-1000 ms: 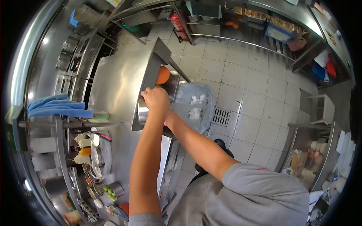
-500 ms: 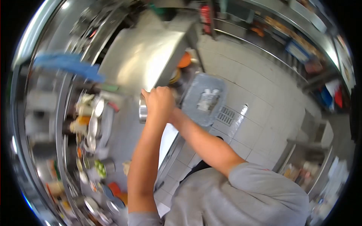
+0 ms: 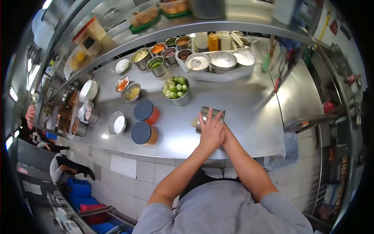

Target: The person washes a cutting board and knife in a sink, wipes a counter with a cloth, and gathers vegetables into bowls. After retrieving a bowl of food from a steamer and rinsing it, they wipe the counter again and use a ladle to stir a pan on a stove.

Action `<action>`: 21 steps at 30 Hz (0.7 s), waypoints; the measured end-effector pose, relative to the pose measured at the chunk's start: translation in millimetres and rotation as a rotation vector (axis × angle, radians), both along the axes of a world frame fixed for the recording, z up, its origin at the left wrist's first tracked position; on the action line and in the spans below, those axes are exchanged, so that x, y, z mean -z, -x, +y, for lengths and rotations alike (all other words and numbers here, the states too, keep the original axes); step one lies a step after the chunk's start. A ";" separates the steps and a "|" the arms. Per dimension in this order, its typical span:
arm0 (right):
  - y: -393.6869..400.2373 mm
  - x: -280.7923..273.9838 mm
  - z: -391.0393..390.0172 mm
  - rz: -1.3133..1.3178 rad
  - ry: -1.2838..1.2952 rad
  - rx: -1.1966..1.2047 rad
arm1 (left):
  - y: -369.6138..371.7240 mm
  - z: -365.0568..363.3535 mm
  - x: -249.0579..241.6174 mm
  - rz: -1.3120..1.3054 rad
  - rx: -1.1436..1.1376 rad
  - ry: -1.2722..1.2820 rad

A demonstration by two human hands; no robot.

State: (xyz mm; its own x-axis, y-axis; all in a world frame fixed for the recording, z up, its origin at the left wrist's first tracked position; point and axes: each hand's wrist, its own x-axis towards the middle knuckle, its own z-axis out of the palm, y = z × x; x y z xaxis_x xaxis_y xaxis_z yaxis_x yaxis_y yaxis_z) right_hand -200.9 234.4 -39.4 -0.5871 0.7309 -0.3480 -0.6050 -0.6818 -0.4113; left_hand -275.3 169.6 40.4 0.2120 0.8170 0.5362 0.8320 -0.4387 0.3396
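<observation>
A steel cup, tilted over, is under my hands near the front of the steel table. My left hand lies across its side with the fingers spread around it. My right hand comes in from the right, close against the left; its fingers are hidden behind the left hand and the cup. Beside the cup on the left a small tan lump is partly covered. Behind stands a metal container of green, round-cut vegetables. To the left are two dark-lidded tubs, one red, one orange-brown.
Toward the back, a clear tray holds bowls of white powder and squeeze bottles. Left of it stand several metal pots, small bowls and stacked white plates. A steel shelf runs above. Another person is at lower left.
My view has swung round from the floor and tub side to face the table. Both hands, still together at the steel cup, are now over the table's front part.
</observation>
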 end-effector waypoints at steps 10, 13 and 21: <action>119.7 -20.3 42.6 -1.332 -0.946 -0.387 | 176.3 28.5 84.6 -0.838 -0.060 0.202; 133.3 -21.1 55.6 -1.472 -1.142 -0.467 | 202.3 46.9 105.6 -0.922 -0.136 0.396; 97.0 -101.4 95.0 -1.273 -0.851 -0.312 | 221.6 77.7 68.0 -0.791 -0.209 0.213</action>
